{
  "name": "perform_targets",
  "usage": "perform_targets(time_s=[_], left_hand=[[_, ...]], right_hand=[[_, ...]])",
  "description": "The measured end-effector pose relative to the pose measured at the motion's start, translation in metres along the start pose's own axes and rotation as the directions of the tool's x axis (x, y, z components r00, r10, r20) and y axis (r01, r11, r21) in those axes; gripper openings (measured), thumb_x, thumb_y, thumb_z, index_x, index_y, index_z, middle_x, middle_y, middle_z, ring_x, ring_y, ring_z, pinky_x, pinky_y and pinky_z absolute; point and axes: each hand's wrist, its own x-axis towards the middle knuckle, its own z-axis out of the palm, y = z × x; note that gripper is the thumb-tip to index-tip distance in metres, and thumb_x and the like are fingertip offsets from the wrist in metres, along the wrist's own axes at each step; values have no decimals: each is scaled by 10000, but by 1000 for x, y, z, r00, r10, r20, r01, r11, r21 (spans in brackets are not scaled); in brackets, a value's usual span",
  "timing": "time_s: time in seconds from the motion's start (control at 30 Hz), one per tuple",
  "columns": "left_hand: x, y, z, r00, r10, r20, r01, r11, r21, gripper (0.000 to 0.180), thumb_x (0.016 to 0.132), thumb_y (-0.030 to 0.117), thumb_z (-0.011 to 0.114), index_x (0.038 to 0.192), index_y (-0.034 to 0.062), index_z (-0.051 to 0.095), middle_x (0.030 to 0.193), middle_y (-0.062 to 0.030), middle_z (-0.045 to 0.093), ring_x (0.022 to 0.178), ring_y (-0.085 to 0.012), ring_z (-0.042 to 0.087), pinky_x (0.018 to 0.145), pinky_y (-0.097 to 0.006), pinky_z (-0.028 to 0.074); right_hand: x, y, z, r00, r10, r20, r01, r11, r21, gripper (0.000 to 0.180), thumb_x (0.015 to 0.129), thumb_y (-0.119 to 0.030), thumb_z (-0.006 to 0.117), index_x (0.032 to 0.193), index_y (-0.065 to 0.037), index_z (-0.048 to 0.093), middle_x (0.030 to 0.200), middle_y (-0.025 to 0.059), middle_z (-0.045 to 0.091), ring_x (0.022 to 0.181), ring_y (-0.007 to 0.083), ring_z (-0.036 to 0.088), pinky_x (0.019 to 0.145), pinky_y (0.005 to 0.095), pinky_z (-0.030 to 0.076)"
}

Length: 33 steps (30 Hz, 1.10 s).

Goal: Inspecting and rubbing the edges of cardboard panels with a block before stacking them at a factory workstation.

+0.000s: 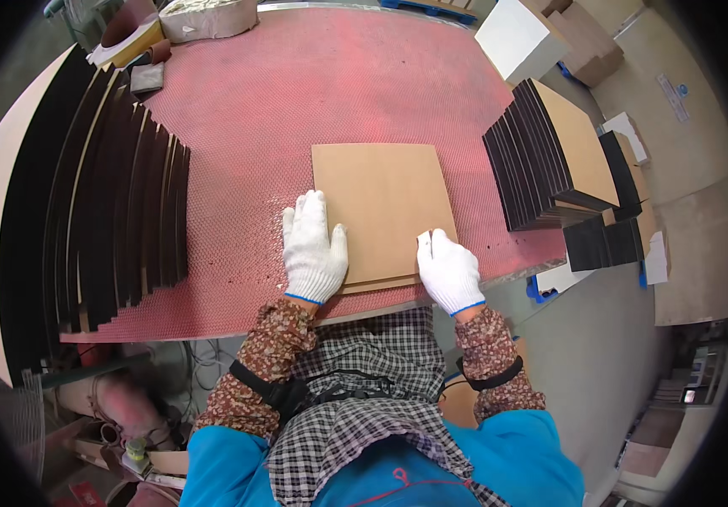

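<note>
A person in white work gloves is leaning over a red textured table [296, 101]. A small stack of tan cardboard sheets [381, 203] is lying near the table's near edge. The left hand [314, 249] is pressing flat on the stack's left side, fingers spread and not clamped on anything. The right hand [448, 270] is resting on the near right corner, fingers curled together over the edge; whether it is pinching a sheet cannot be told. The lower sheets are peeking out slightly at the near edge, so uneven pressure could be pushing the stack out of line or off the table. Fanned black-edged boards [110, 211] are standing at the left, another black-and-tan stack [558, 152] at the right. A pale square box [512, 38] is sitting far right.
</note>
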Motion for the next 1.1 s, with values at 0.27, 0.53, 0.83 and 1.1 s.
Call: perform_targets(time_s=[0.27,0.53,0.83,1.1], left_hand=[[-1,20,7,980,175,-97,-172,984,37,558,919,98,678,1447,-5,531,1423,-213,574,1323,-398,506,1157,-483,385],[5,-9,6,998,-33,45,30,998,58,574,1007,181,569,1518,-47,439,1492,-235,520,1351,-391,474,1152,-455,376],[11,-12,17,1000,0,23,-1,1000,13,566,985,125,590,1499,-66,450,1481,-251,529,1352,-398,471,1154,-468,368],[5,-4,1,996,80,-43,-79,997,10,529,961,71,611,1467,-41,504,1460,-237,556,1325,-414,501,1167,-481,358]], right_hand=[[88,20,-3,996,-51,-74,51,999,7,248,953,-187,520,844,-28,677,682,161,711,592,348,722,501,499,570],[150,1,30,999,25,-39,-18,986,164,246,931,-216,578,951,1,693,791,200,748,726,364,756,634,484,599],[15,-2,-15,972,149,183,-188,958,215,251,960,-204,554,937,18,668,848,204,757,762,354,764,667,464,604],[55,0,1,999,37,1,-36,983,181,219,894,-191,557,884,-9,677,741,218,725,697,368,750,609,507,591]])
